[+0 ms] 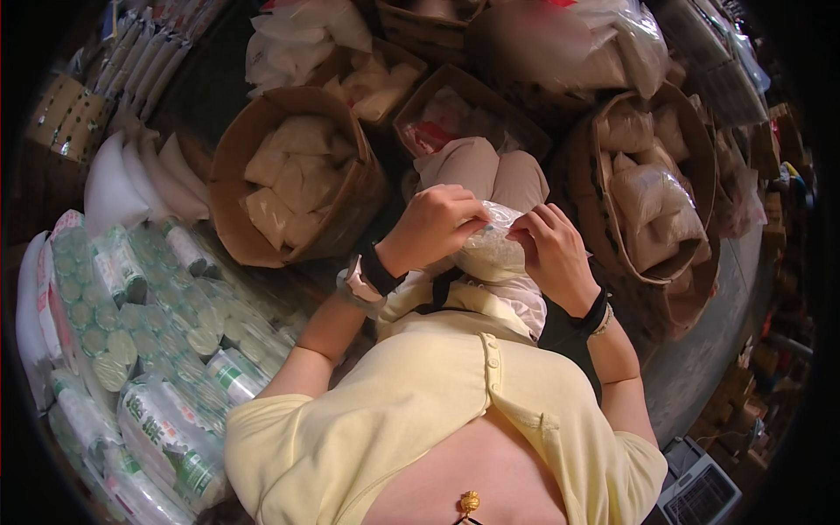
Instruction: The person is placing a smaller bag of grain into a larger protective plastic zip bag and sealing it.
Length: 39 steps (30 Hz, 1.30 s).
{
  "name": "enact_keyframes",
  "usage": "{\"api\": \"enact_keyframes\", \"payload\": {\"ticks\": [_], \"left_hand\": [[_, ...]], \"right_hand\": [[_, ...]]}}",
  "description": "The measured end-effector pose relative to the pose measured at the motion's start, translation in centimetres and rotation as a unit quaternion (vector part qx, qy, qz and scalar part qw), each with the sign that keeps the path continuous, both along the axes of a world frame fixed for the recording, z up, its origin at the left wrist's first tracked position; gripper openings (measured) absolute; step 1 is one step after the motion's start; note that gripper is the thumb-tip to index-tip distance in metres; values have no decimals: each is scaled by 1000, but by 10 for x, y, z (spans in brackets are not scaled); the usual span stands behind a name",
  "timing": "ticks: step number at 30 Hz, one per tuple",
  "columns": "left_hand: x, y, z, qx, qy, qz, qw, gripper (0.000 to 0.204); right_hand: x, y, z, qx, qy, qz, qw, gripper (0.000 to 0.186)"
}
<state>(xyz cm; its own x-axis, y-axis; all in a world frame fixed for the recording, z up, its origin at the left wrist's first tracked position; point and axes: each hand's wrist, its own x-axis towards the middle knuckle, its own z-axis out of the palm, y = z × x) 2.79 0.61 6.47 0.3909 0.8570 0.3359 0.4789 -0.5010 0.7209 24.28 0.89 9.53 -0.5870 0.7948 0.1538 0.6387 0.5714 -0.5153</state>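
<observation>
a clear plastic bag (493, 259) was held above the lap, between the two hands and near the middle of the view. its top edge was pinched by the left hand (446, 220), with thumb and fingers brought together on the plastic. the same edge was pinched from the other side by the right hand (558, 254), a short stretch of film being left between the two sets of fingertips. something pale was contained in the bag, but what it was could not be told.

a pale watch (358, 278) and a black band (381, 269) were worn on the left wrist; on the right wrist, another dark band (591, 315) was worn. the lap was covered by beige trousers (468, 168), and the upper body by a light yellow top (385, 376).

beyond the left hand, a round-sided cardboard box (229, 179) was seen, filled with plump bags (297, 179). more filled bags (652, 201) were held in a large box (602, 236) on the right. past the knees, a smaller box (411, 131) was placed. on the left, plastic-wrapped rolls (114, 363) were piled, with white sacks (118, 188) stacked behind them.
</observation>
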Motion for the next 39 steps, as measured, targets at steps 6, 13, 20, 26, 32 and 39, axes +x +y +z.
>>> {"api": "enact_keyframes", "payload": {"ticks": [6,13,20,26,32,39], "left_hand": [[3,5,-6,-109,-109,8,988,8],[-3,-8,15,-188,-65,-49,979,10],[11,-18,24,-62,69,-109,990,9],[15,-8,19,-73,3,-97,993,6],[20,-6,18,-77,-29,-84,993,7],[20,-5,18,-67,-23,-73,995,7]], "right_hand": [[12,-2,8,-11,-12,-18,1000,12],[11,-23,0,-47,45,-19,998,8],[13,-34,1,-26,40,16,999,15],[41,-38,11,39,29,-3,999,22],[48,-46,0,31,97,-22,995,22],[57,-53,-6,85,111,-80,987,22]]}}
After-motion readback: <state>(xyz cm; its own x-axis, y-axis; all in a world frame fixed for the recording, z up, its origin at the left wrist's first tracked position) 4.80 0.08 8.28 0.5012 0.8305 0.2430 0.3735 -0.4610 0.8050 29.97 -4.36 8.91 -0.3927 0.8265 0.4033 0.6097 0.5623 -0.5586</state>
